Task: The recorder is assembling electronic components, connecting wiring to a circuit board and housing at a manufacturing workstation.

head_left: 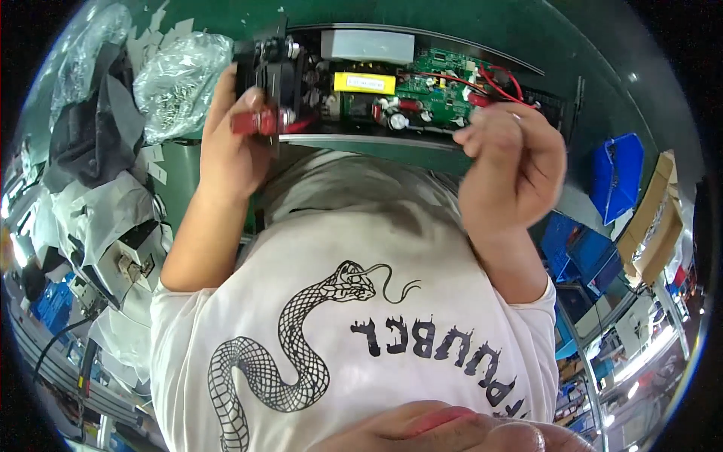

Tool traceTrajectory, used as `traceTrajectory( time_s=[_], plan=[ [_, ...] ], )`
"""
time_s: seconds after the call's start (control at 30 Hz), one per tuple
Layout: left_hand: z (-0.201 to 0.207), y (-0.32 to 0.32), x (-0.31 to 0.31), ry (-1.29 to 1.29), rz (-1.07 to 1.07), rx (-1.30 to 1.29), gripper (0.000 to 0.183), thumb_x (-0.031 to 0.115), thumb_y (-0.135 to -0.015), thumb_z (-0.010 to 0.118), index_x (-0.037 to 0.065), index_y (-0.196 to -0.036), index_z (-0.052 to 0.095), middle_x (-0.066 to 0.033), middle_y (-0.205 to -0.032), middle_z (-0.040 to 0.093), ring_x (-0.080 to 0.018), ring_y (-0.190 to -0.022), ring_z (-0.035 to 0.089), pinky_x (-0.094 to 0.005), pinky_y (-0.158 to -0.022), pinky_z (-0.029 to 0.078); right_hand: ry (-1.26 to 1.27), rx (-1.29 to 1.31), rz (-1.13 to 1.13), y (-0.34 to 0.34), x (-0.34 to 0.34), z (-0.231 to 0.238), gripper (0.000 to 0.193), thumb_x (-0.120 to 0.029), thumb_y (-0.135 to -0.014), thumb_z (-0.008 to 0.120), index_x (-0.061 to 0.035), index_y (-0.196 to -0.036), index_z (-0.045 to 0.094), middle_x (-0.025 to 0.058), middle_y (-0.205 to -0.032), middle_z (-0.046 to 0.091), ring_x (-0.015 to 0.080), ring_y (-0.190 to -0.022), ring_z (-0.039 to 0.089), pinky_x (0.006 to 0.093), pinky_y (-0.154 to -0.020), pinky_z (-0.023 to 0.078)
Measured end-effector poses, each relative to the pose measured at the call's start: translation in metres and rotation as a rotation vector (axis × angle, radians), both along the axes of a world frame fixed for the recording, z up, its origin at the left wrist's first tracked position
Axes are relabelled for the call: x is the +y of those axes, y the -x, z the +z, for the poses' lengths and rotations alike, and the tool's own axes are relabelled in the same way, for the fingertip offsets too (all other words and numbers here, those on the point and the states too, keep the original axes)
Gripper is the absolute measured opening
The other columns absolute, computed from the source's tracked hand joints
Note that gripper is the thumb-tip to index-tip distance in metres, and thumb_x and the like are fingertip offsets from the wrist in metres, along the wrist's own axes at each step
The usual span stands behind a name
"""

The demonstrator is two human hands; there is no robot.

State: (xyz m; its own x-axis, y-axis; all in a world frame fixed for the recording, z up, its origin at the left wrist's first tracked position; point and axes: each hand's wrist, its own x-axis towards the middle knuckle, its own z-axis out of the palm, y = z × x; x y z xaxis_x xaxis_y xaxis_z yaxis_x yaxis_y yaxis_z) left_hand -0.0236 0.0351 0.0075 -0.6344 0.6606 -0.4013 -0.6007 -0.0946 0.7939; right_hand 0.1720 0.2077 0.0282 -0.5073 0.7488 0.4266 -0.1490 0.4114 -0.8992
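An open metal chassis [422, 34] holds a green circuit board [444, 94] and yellow block [364, 82]. Left hand [233, 147] pinches a red terminal [256, 120] — right hand [512, 162], fingers curled together, hovers nearby.

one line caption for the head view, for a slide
Left hand grips a red connector beside an open electronics chassis.

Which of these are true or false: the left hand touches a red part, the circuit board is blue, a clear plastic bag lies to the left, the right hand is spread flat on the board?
1. The left hand touches a red part. True.
2. The circuit board is blue. False: it is green.
3. A clear plastic bag lies left of the open device. True.
4. The right hand is spread flat on the board. False: its fingers are curled, beside the red wires.
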Motion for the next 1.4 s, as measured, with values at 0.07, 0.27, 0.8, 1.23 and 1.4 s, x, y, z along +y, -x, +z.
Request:
traceTrajectory(
  time_s=[0.07,0.27,0.8,1.23,1.4],
  plan=[
    [0.003,0.012,0.016,0.055,0.012,0.077,0.040,0.014,-0.096,0.054,0.002,-0.132,0.043,-0.0069,-0.107,0.060,-0.0155,-0.095,0.060,-0.0307,-0.084,0.050,-0.025,-0.053,-0.028,0.007,-0.001,-0.001,0.008,-0.004,-0.097,0.056,0.0026,-0.092,0.055,0.0136,-0.085,0.065,0.0110,-0.063,0.057,0.0247,-0.059,0.050],
    [0.028,0.019,-0.001,0.342,0.018,0.595,0.061,0.015,-0.094,0.061,0.001,-0.143,0.028,-0.0122,-0.132,0.050,-0.0191,-0.105,0.059,-0.0322,-0.088,0.048,0.462,-0.153,0.298,-0.006,0.011,0.037,0.009,-0.006,-0.091,0.063,0.0002,-0.087,0.060,0.0070,-0.080,0.065,0.0075,-0.060,0.052,0.0225,-0.054,0.040],
    [0.070,-0.076,-0.001,-0.202,-0.996,1.434,0.030,0.003,-0.070,0.068,0.002,-0.100,0.069,-0.0104,-0.095,0.067,-0.0279,-0.081,0.066,-0.0368,-0.070,0.054,0.644,-0.772,0.905,-0.048,-0.023,0.025,0.012,-0.005,-0.078,0.073,0.0027,-0.079,0.064,0.0049,-0.065,0.065,0.0081,-0.060,0.059,0.0239,-0.053,0.044],
    [0.052,-0.102,-0.005,0.035,-0.999,1.598,0.029,0.007,-0.074,0.062,0.003,-0.103,0.066,-0.0092,-0.085,0.061,-0.0294,-0.079,0.063,-0.0385,-0.072,0.052,0.801,-0.689,0.759,-0.074,-0.038,-0.008,0.017,-0.007,-0.080,0.076,0.0015,-0.076,0.062,0.0011,-0.065,0.062,0.0061,-0.060,0.055,0.0224,-0.052,0.042],
    [0.029,-0.082,0.003,0.314,-0.907,1.539,0.023,0.003,-0.080,0.060,0.004,-0.101,0.067,-0.0145,-0.089,0.062,-0.0367,-0.083,0.063,-0.0452,-0.072,0.052,0.411,-0.645,0.446,-0.083,-0.034,-0.012,0.014,-0.005,-0.081,0.075,0.0022,-0.076,0.065,0.0007,-0.065,0.063,0.0043,-0.060,0.053,0.0228,-0.052,0.041]
  ],
)
